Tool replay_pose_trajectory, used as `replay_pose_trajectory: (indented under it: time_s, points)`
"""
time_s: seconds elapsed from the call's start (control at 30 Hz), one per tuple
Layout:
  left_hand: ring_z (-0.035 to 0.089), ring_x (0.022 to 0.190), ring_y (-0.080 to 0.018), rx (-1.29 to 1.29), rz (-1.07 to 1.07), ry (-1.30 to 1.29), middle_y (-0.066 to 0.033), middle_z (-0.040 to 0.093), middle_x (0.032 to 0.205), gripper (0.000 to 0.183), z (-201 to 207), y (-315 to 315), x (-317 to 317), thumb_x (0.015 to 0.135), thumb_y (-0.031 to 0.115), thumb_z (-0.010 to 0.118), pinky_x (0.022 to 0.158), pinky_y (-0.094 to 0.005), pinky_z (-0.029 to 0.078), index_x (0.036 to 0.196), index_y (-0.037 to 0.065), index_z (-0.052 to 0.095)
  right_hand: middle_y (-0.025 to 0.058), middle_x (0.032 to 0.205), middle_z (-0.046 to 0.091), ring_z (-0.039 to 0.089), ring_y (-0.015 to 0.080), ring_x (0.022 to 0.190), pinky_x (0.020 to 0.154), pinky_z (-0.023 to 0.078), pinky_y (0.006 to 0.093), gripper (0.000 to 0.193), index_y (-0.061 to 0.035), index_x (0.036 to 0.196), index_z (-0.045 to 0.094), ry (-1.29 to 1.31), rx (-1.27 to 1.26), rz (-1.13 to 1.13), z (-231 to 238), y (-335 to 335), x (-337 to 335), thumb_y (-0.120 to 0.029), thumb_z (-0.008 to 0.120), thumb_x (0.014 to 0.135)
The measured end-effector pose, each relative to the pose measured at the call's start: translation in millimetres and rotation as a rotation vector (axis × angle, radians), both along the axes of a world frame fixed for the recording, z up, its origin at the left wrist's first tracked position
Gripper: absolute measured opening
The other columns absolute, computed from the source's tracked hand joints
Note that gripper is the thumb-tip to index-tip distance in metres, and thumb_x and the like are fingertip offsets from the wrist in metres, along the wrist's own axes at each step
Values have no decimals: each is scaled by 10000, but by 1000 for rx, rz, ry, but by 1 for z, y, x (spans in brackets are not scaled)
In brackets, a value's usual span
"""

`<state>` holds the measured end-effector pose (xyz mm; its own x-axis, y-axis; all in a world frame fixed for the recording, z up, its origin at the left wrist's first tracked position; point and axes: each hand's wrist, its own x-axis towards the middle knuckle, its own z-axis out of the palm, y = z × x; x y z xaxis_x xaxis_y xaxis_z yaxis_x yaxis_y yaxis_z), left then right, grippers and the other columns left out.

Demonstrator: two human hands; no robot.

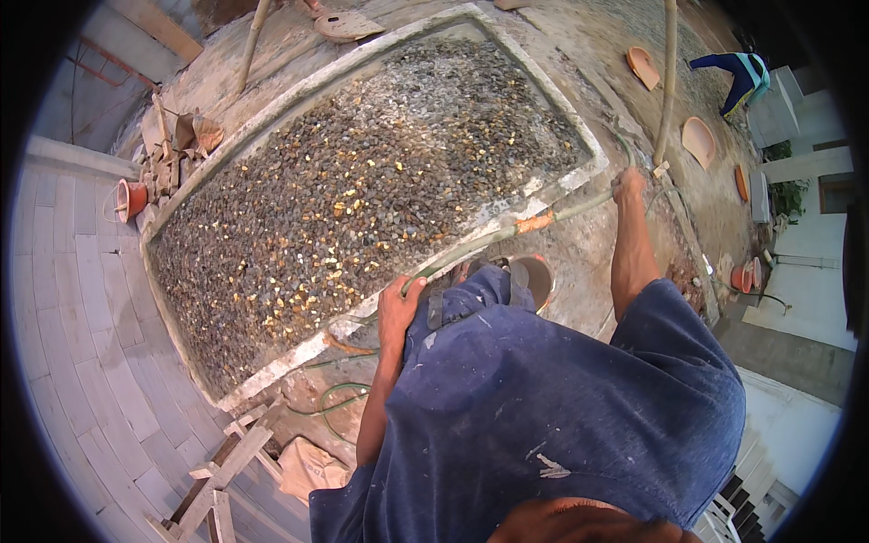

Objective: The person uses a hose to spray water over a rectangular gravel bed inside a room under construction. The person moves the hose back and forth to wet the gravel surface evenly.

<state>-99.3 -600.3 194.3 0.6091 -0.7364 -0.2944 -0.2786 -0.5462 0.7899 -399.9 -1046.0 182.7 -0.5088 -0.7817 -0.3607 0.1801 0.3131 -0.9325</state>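
A green hose (484, 241) with an orange wrapped patch runs between my two hands along the near side of a pebble bed. My left hand (396, 308) is closed on the hose at the near edge, close to my body. Farther right, with the arm stretched out, my right hand (628, 185) grips the same hose near the bed's right corner. Grey, brown and yellowish pebbles (344, 199) fill the bed, paler toward the far end. A raised concrete curb (281, 362) frames them.
Orange bucket (132, 197) and broken wood lie at the left. More hose (337, 398) coils below the curb, near a wooden trestle (226, 462). A round bucket (532, 279) is beside me. Bamboo poles (668, 81) stand at the far side; orange basins (698, 141) lie right.
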Motion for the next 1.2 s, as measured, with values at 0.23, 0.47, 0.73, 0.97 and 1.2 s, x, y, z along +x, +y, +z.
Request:
replay_pose_trajectory:
  time_s: [0.23, 0.47, 0.73, 0.97, 1.2]
  points:
    - [607, 712, -400, 26, -35, 12, -224, 614, 738, 390, -1, 1, 1, 856, 397, 621, 633, -438, 447, 878, 7, 640, 65, 591, 410, 363, 147, 433, 353, 256, 308, 117, -60, 711, 445, 33, 102, -89, 3, 18, -13, -50, 470, 825]
    - [607, 708, -394, 7, -2, 0, -210, 620, 723, 386, -2, 6, -1, 839, 401, 641, 638, -432, 452, 871, 16, 646, 59, 582, 376, 373, 160, 425, 353, 271, 325, 103, -65, 725, 425, -6, 90, -65, -12, 35, -30, -44, 447, 822]
    - [612, 703, -384, 6, 27, 19, -200, 627, 729, 395, -9, 10, -2, 833, 410, 649, 638, -420, 460, 871, 17, 652, 75, 655, 458, 434, 183, 500, 396, 317, 351, 48, -24, 822, 493, 19, 199, -128, -39, 27, -48, -66, 495, 800]
    - [610, 679, -363, 16, 41, 5, -190, 624, 719, 364, -8, 18, 3, 823, 380, 672, 622, -413, 455, 868, 20, 655, 85, 646, 456, 452, 196, 518, 402, 330, 377, 64, -36, 795, 492, 76, 281, -19, -70, 28, -69, -94, 498, 819]
    - [614, 658, -338, -27, 67, -23, -183, 630, 716, 348, -28, 48, 11, 807, 355, 697, 616, -392, 457, 850, 12, 663, 83, 540, 370, 396, 195, 420, 364, 289, 347, 123, -12, 725, 490, 55, 289, 33, -71, 56, -26, -39, 435, 831]
